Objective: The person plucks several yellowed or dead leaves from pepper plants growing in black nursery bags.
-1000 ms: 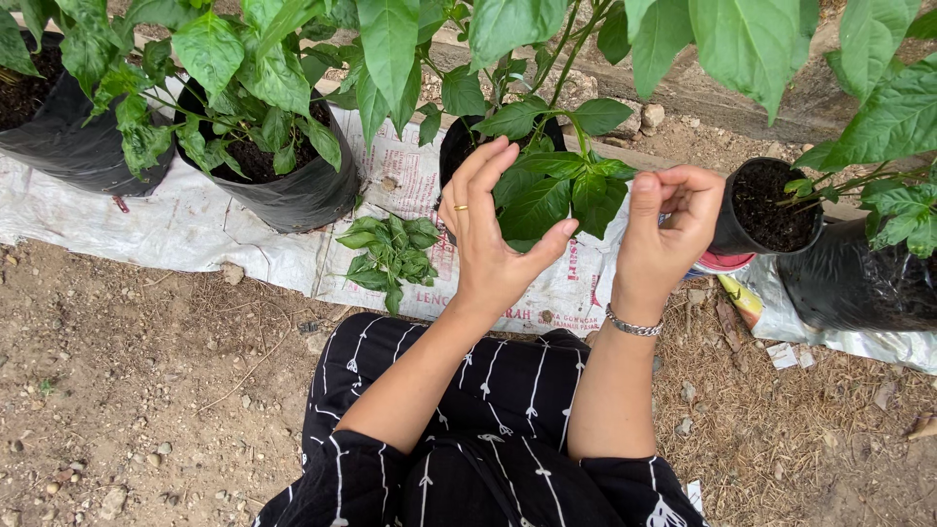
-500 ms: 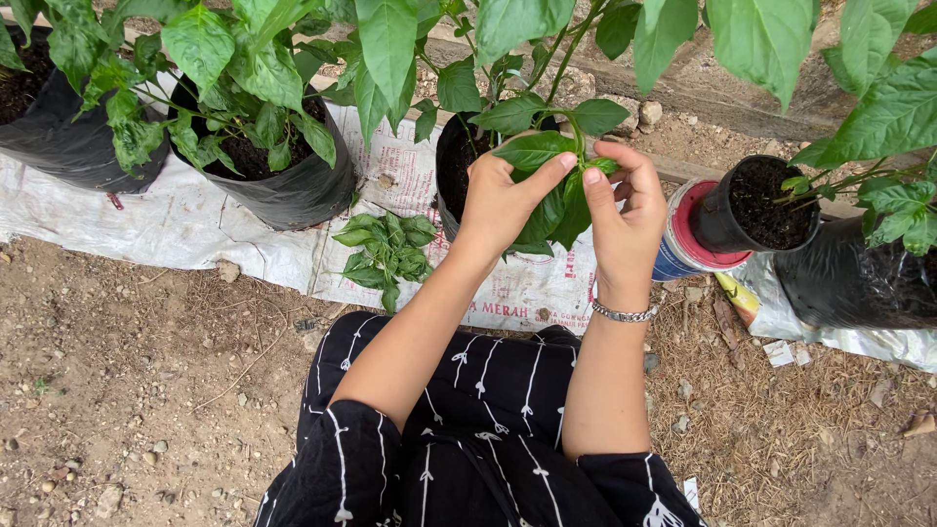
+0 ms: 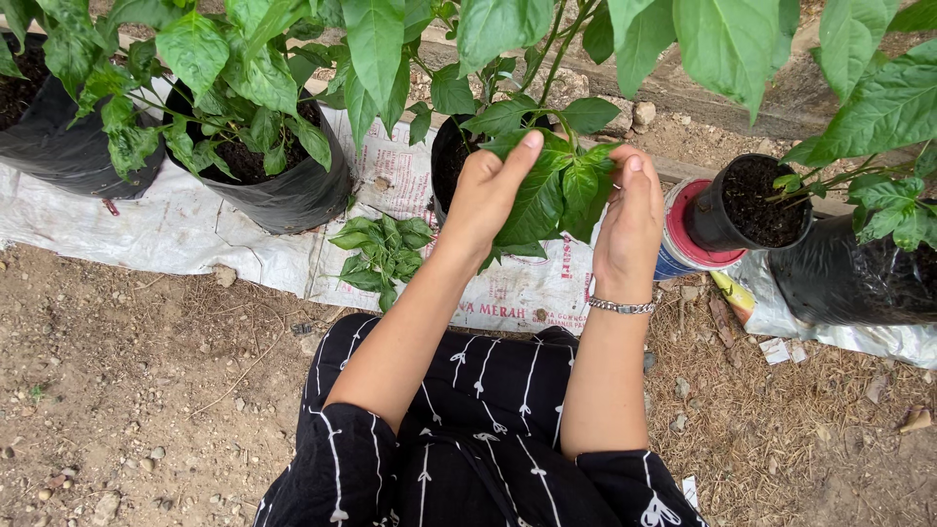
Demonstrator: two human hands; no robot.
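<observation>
A white printed sheet is spread over the dirt, and black grow bags of leafy plants are stood on it. At the far centre a drooping leaf cluster is framed by both hands. The left hand is laid against the leaves, fingers loosely spread; the right hand (bracelet at the wrist) is curled beside them, its grip not discernible.

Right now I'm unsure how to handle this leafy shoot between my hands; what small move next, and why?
Probably part the leaf cluster a little with the left hand: it and the right hand flank it, and the leaves hide the stem.
</observation>
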